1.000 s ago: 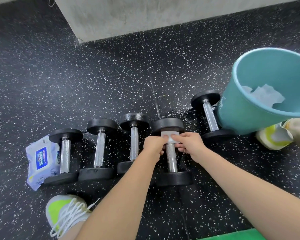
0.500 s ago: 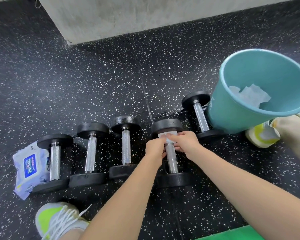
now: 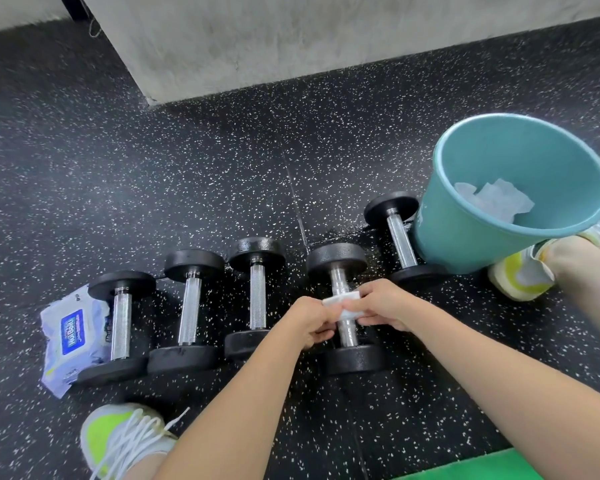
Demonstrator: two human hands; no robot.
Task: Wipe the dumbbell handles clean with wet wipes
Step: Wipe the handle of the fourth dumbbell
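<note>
A teal plastic bucket (image 3: 465, 233) stands tilted at the right of the speckled black rubber floor (image 3: 153, 168), its mouth open toward the camera; crumpled white used wipes (image 3: 496, 199) lie inside it. At the far left a wet wipe pack (image 3: 70, 336) with a blue label lies flat on the floor, its right edge tucked under the first dumbbell (image 3: 120, 323).

Five black-headed dumbbells with chrome handles lie in a row. After the first come the second dumbbell (image 3: 189, 311) and the third dumbbell (image 3: 257, 296), close together, their near heads almost touching. The fourth dumbbell (image 3: 343, 306) lies just right of a seam in the floor. The fifth dumbbell (image 3: 400, 240) lies farther back, its handle right against the bucket's side.

Both hands work at the middle of the fourth dumbbell's handle. The left hand (image 3: 309, 322) and the right hand (image 3: 381, 303) each have fingers curled, pinching a folded white wet wipe (image 3: 342, 301) that wraps the handle between them.

A yellow-and-white sneaker (image 3: 125, 441) sits at the lower left, another sneaker (image 3: 520, 277) just behind the bucket on the right. A grey concrete block (image 3: 291, 39) rises at the back, and a green mat edge (image 3: 482, 467) shows at the bottom right.
</note>
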